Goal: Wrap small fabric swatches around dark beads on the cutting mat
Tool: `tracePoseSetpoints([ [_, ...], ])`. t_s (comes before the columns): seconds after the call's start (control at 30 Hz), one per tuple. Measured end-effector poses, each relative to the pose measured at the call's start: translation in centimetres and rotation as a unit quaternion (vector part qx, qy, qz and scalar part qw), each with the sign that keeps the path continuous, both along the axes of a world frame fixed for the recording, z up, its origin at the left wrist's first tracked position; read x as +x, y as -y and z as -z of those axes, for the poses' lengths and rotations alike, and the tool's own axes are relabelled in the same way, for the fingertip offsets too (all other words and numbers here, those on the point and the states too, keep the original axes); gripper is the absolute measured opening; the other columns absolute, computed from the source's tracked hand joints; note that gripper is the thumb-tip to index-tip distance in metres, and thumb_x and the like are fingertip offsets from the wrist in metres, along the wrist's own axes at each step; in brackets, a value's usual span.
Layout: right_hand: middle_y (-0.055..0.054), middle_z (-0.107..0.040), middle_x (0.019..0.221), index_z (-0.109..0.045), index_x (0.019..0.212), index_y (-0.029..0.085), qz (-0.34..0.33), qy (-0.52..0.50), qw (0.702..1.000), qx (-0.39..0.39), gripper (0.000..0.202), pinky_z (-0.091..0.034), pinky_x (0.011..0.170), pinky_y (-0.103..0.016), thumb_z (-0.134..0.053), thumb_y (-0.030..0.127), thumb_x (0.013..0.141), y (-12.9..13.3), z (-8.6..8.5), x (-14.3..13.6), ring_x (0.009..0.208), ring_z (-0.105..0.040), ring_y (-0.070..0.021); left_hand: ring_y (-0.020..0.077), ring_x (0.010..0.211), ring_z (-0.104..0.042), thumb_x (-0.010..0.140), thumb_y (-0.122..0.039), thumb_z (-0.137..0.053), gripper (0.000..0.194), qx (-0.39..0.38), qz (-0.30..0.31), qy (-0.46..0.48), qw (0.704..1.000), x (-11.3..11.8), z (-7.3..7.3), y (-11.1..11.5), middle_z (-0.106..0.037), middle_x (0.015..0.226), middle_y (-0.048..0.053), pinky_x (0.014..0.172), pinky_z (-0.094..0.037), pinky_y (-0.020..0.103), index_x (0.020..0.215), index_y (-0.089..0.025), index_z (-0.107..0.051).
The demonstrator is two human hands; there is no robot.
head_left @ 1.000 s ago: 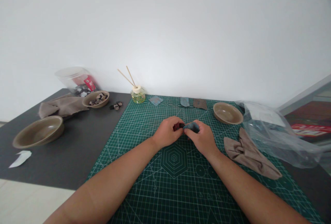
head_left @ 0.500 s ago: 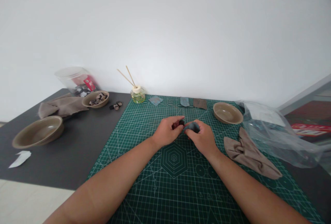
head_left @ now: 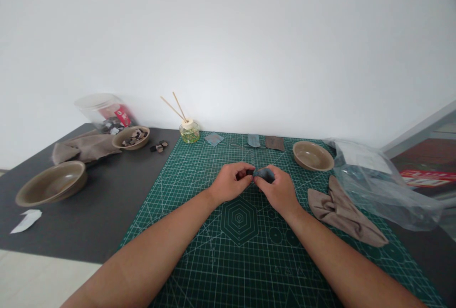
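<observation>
Over the green cutting mat [head_left: 199,270], my left hand [head_left: 233,180] and my right hand [head_left: 278,185] meet at the fingertips. Thumb and fingers of the left are closed on a small dark piece [head_left: 250,172]; its kind is too small to make out. A blue-grey piece of cloth [head_left: 265,173] is pinched in the right, curled over the fingers. Its left edge touches or nearly touches the dark piece; I cannot tell which. Behind the hands lie flat patches: a light blue square [head_left: 213,138], a blue-grey one [head_left: 253,140] and a brown one [head_left: 274,143].
At left are a bowl of small pieces [head_left: 131,138], loose pieces [head_left: 159,146], a brown cloth [head_left: 85,147], a plastic jar [head_left: 103,108], another bowl [head_left: 53,184] and white paper [head_left: 26,220]. A reed diffuser [head_left: 190,131] stands behind. Rightward: a bowl [head_left: 313,156], brown fabric [head_left: 347,215], a plastic bag [head_left: 384,184].
My left fingers have closed in around the small dark piece, which has turned and now sits against the cloth's edge. My right hand has hardly moved.
</observation>
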State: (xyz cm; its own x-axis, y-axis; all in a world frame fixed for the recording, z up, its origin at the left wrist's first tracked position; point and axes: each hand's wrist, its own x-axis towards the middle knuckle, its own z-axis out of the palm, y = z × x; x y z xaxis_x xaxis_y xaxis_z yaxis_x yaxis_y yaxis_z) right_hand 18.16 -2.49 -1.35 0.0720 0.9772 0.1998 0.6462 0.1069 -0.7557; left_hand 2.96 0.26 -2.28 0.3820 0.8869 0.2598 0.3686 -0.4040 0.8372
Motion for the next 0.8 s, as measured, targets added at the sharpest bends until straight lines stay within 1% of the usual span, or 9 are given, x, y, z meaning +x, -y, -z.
tracePoseSetpoints([
  [0.2,0.003,-0.051,0.050,-0.047,0.056,0.020,0.005,0.000,1.000,-0.001,0.016,-0.033,0.052,-0.025,-0.054,0.028,0.069,-0.08,0.19,0.04,0.052,-0.047,-0.0132,0.0083,0.055,-0.048,0.075,-0.018,-0.056,0.022,-0.006,-0.002,-0.004,1.000,0.04,0.07,-0.04,-0.055,0.062,-0.003,0.054,-0.041,0.020,0.095,-0.015,-0.065],
  [0.4,0.003,-0.051,0.050,-0.046,0.056,0.021,0.004,-0.007,1.000,-0.003,0.017,-0.033,0.053,-0.025,-0.054,0.028,0.068,-0.03,0.14,0.07,0.052,-0.047,-0.0133,0.0083,0.054,-0.047,0.074,-0.017,-0.056,0.022,-0.007,-0.004,-0.010,1.000,0.06,-0.18,0.02,-0.054,0.061,-0.003,0.055,-0.041,0.021,0.094,-0.015,-0.065],
  [0.53,0.003,-0.052,0.051,-0.045,0.057,0.021,0.007,-0.017,1.000,-0.008,0.019,-0.034,0.054,-0.026,-0.055,0.031,0.069,0.03,-0.06,0.09,0.053,-0.048,-0.0137,0.0084,0.054,-0.047,0.074,-0.017,-0.055,0.022,-0.001,-0.015,-0.018,1.000,0.11,-0.18,-0.03,-0.054,0.060,-0.003,0.055,-0.041,0.021,0.093,-0.014,-0.066],
  [0.8,0.002,-0.051,0.052,-0.044,0.057,0.021,0.025,-0.030,0.999,-0.004,0.025,-0.034,0.053,-0.026,-0.057,0.038,0.070,0.03,-0.21,0.08,0.052,-0.048,-0.0142,0.0083,0.055,-0.048,0.073,-0.017,-0.055,0.023,-0.002,-0.013,-0.026,1.000,0.08,-0.09,-0.09,-0.055,0.061,-0.003,0.055,-0.040,0.021,0.093,-0.014,-0.066],
])
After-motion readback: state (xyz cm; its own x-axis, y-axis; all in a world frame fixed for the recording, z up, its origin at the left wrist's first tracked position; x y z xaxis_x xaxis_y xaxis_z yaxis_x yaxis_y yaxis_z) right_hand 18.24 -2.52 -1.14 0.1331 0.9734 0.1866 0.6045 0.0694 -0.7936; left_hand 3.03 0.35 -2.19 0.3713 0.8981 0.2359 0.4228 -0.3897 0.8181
